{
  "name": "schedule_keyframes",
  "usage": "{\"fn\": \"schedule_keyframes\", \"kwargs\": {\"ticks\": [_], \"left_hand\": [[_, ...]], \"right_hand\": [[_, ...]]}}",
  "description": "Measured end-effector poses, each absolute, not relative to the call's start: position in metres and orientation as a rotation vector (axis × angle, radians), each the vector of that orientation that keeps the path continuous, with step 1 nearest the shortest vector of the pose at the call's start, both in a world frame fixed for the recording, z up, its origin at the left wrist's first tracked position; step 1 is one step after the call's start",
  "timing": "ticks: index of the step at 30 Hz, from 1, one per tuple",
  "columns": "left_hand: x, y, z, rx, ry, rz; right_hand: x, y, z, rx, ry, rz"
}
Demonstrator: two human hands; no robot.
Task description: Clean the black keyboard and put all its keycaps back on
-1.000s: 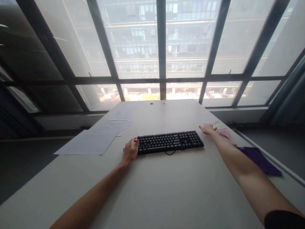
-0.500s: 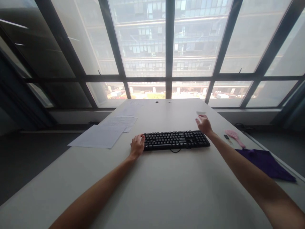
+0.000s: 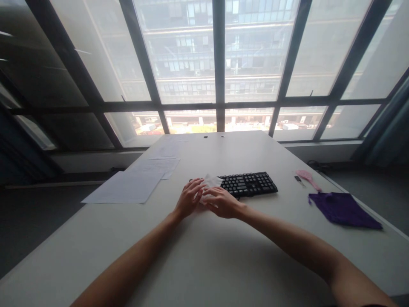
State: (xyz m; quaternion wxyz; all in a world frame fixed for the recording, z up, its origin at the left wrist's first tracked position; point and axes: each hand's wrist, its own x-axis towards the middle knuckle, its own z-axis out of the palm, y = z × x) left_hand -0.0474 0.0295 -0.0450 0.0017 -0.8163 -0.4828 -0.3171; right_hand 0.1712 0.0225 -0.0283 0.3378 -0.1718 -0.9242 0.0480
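Note:
A black keyboard (image 3: 249, 184) lies on the white table, its left end covered by my hands and a crumpled white tissue (image 3: 211, 181). My left hand (image 3: 188, 199) is at that left end, its curled fingertips touching the tissue's near left edge. From the right, my right hand (image 3: 223, 202) reaches across in front of the keyboard, fingers bent onto the tissue. Both hands almost meet, with the tissue between their fingers. What the left fingertips press underneath is hidden.
Sheets of white paper (image 3: 128, 187) lie on the left of the table (image 3: 204, 260). To the right are a pink hairbrush (image 3: 306, 175), a small dark object with a light tip (image 3: 299, 181) and a purple drawstring pouch (image 3: 345, 209). Large windows stand beyond the far edge.
My right hand has moved left with the tissue, from beyond the keyboard's right end to its left end. The left hand's fingers have shifted from the keyboard's edge onto the tissue.

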Motion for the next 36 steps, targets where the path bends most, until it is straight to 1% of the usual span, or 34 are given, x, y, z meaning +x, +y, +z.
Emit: {"fn": "schedule_keyframes", "kwargs": {"ticks": [3, 5, 7, 11, 13, 14, 17, 19, 21, 23, 25, 27, 30, 33, 36], "left_hand": [[-0.046, 0.031, -0.05, -2.696, -1.522, -0.672], [-0.045, 0.032, -0.052, -2.663, -1.585, -0.6], [-0.043, 0.031, -0.052, -2.606, -1.633, -0.591], [-0.035, 0.027, -0.048, -2.509, -1.633, -0.679], [-0.029, 0.024, -0.043, -2.479, -1.569, -0.75], [-0.025, 0.021, -0.04, -2.469, -1.535, -0.775], [-0.001, 0.008, -0.028, -2.476, -1.437, -0.819], [0.033, -0.003, -0.021, -2.556, -1.302, -0.842], [0.089, -0.014, -0.016, -2.741, -0.996, -0.858], [0.162, -0.024, -0.017, -2.953, -0.678, -0.785], [0.245, -0.03, -0.024, -3.103, -0.518, -0.689], [0.322, -0.034, -0.033, -3.209, -0.467, -0.564], [0.404, -0.033, -0.047, -3.237, -0.444, -0.586], [0.438, -0.024, -0.058, -3.25, -0.519, -0.474], [0.433, -0.016, -0.062, -3.252, -0.56, -0.437]], "right_hand": [[0.223, 0.038, -0.021, -0.678, -2.156, 0.129], [0.278, 0.049, -0.017, -0.927, -1.981, 0.075], [0.344, 0.059, -0.018, -1.222, -1.845, -0.009], [0.475, 0.073, -0.033, -1.818, -1.792, -0.151], [0.521, 0.076, -0.044, -2.101, -1.74, -0.167], [0.538, 0.078, -0.048, -2.163, -1.786, -0.131], [0.564, 0.083, -0.058, -2.143, -2.038, -0.019], [0.57, 0.086, -0.058, -2.076, -2.172, 0.001], [0.574, 0.089, -0.055, -2.068, -2.203, -0.003], [0.577, 0.09, -0.05, -2.116, -2.158, -0.015], [0.579, 0.089, -0.045, -2.17, -2.11, -0.039], [0.579, 0.089, -0.042, -2.225, -2.056, -0.073], [0.577, 0.093, -0.039, -2.295, -1.969, -0.12], [0.574, 0.099, -0.039, -2.342, -1.903, -0.125], [0.573, 0.104, -0.041, -2.38, -1.866, -0.083]]}}
